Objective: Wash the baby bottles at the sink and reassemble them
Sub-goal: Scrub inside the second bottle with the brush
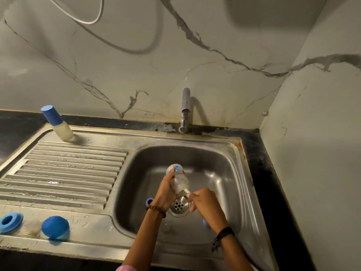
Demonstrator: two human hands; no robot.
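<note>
My left hand's fingers (170, 176) were wrapped round the clear baby bottle (178, 179), with the left hand (166, 194) holding it tilted over the basin, base away from me and mouth toward me. My right hand (203, 201) was curled on a pale handle (185, 191) that ran into the bottle's mouth; I took it for a bottle brush, though the head was hidden inside. Both hands hung just above the drain (179, 207) of the steel sink (224, 173).

Near the left wrist a small blue ring (149, 201) lay in the basin, and another blue piece (206, 223) peeked from under the right forearm; I could not tell what it was. On the drainboard near me sat a blue collar ring (9, 222) and a blue cap (55, 227), well apart from the basin. At the back corner stood a second bottle (56, 124), capped and still holding milky liquid.

I saw no water coming from the tap (185, 110). I judged the job early: one bottle stripped and mid-scrub, its parts unwashed and unassembled, the second untouched.
</note>
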